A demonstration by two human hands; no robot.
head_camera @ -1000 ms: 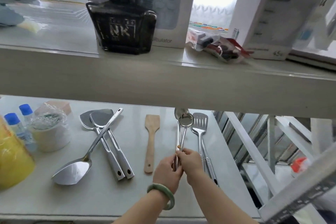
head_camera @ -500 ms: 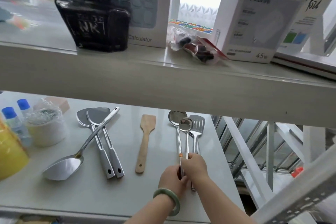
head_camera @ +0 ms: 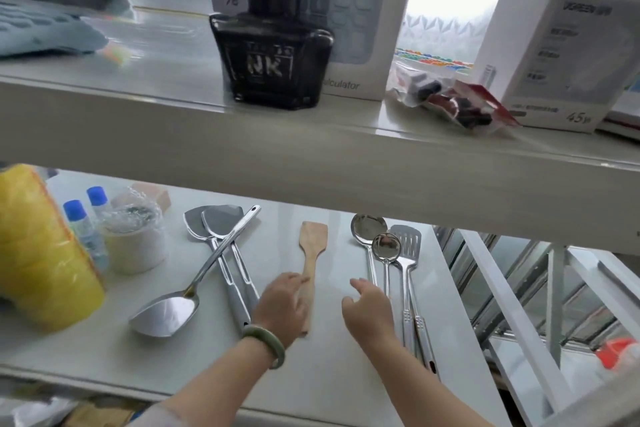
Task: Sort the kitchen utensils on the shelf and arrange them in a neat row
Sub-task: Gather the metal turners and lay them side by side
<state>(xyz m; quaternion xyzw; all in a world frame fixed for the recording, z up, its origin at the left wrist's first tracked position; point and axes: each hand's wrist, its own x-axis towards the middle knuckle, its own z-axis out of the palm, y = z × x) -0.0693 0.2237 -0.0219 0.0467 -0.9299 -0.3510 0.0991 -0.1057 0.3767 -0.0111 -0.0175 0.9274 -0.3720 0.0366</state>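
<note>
Under the upper shelf, my left hand (head_camera: 282, 305) and right hand (head_camera: 369, 312) hover empty-fingered beside the wooden spatula (head_camera: 311, 260) on the lower shelf (head_camera: 329, 374); careless reaching might knock the aligned spoons (head_camera: 375, 243) askew.

Kitchen utensils lie flat on a white shelf (head_camera: 346, 374) across the lower half of the frame. At lower left, two steel turners (head_camera: 221, 236) lie side by side, blades pointing up-frame, with a third steel turner (head_camera: 166, 315) crossed diagonally over their handles. At centre lies a wooden spatula (head_camera: 312, 246). To its right, close together and parallel, lie a large steel spoon (head_camera: 367, 229), a small ladle (head_camera: 386, 248) and a slotted turner (head_camera: 408, 243).
</note>
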